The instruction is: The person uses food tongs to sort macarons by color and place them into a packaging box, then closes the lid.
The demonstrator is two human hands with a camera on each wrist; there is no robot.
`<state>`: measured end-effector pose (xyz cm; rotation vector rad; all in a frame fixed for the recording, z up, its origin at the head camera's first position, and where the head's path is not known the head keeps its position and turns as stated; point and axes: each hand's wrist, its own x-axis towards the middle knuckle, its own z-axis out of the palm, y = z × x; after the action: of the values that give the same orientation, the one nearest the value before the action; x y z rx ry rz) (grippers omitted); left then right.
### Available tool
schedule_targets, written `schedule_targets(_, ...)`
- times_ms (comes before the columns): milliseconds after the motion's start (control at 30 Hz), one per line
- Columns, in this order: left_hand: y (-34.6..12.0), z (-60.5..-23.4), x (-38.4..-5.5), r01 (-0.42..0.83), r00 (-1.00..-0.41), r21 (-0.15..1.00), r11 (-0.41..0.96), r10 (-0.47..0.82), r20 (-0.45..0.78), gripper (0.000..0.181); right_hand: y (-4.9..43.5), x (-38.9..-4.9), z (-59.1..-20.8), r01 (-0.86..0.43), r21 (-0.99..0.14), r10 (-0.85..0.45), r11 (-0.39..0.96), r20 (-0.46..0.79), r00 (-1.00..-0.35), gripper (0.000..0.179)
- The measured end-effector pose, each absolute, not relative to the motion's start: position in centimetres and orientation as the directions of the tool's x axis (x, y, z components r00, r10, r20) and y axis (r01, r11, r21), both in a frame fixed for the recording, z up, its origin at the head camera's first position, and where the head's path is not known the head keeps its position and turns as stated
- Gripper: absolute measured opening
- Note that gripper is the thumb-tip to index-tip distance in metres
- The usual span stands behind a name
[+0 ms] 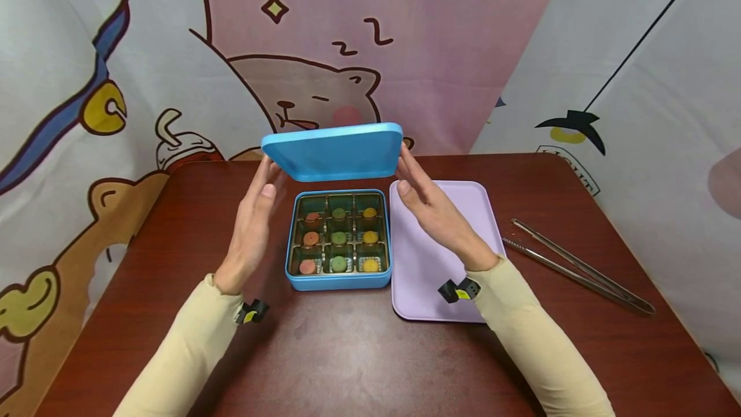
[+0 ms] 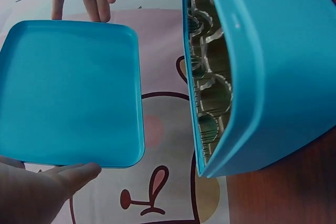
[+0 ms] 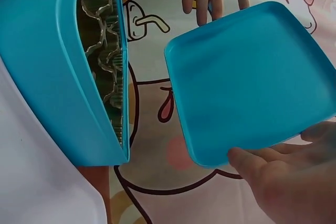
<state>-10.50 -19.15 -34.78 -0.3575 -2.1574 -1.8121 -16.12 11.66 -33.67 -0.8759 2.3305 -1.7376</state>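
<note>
Between my two hands, a light blue lid (image 1: 341, 152) is held up and tilted above the back of an open blue box (image 1: 341, 283). My left hand (image 1: 250, 224) touches the lid's left edge with extended fingers. On the opposite edge my right hand (image 1: 434, 208) presses with straight fingers. In the left wrist view the lid's inner face (image 2: 73, 95) shows. Inside the box, a divided gold tray (image 1: 325, 227) holds small round cookie-like pieces: pinkish ones (image 1: 311, 238) at left, green ones (image 1: 338, 238) in the middle, yellow ones (image 1: 370, 237) at right.
A pale purple tray (image 1: 422, 288) lies right of the box, partly under my right forearm. Metal tongs (image 1: 585, 269) rest further right, their tips by the tray. The brown table (image 1: 347, 352) ends behind the box at a cartoon-printed cloth (image 1: 434, 50).
</note>
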Motion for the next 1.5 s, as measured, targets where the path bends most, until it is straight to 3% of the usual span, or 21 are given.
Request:
schedule_targets(300, -19.0, -35.1, -10.1, 0.33, -0.94, 0.915, 0.23, -0.005, 0.341, 0.058, 11.8, -16.1, -34.0, -0.362, -0.92, -0.489, 0.147, 0.251, -0.836, 0.089)
schedule_targets(800, -19.7, -36.1, -9.5, 0.319, -0.947, 0.936, 0.147, 0.023, 0.319, 0.058, 11.8, -16.1, -34.7, -0.266, -0.956, -0.511, 0.126, 0.168, -0.843, 0.099)
schedule_targets(1167, -20.6, -36.5, -9.1, 0.277, -0.96, 0.906, 0.321, 0.047, 0.277, 0.057, 11.9, -16.1, -35.4, -0.231, -0.957, -0.529, 0.177, 0.105, -0.842, 0.105)
schedule_targets(1500, -21.5, -37.4, -8.4, 0.148, -0.989, 0.928, 0.342, 0.046, 0.14, 0.057, 12.3, -16.0, -36.0, -0.222, -0.947, -0.581, 0.234, 0.047, -0.813, 0.105)
